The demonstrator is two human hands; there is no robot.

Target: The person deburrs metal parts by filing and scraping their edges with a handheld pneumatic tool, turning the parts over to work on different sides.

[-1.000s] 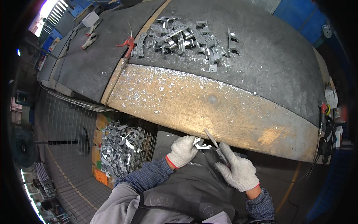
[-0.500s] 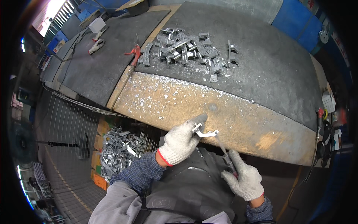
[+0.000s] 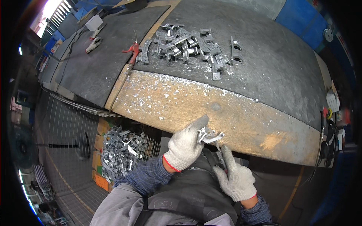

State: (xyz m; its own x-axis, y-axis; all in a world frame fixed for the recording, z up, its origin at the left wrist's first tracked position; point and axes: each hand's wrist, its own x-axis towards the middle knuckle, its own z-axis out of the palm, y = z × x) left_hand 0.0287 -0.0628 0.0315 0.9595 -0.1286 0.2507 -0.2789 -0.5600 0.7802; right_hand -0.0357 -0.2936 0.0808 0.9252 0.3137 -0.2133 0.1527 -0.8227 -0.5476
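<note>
Bracket [image 3: 208,138] of silvery, angular metal, gripped in white-knit-gloved left hand [image 3: 184,147]; likewise gloved right hand [image 3: 237,179] grasps slim, grey-bladed hand tool [image 3: 218,149], blade near bracket.

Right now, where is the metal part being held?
In the head view, just below and right of centre, the metal part is in the left hand, up and left of the right hand.

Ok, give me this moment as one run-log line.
left hand: holds silvery bracket | right hand: holds slim tool, blade at bracket, exact contact unclear | workbench: heap of metal parts, scattered pale flakes
</note>
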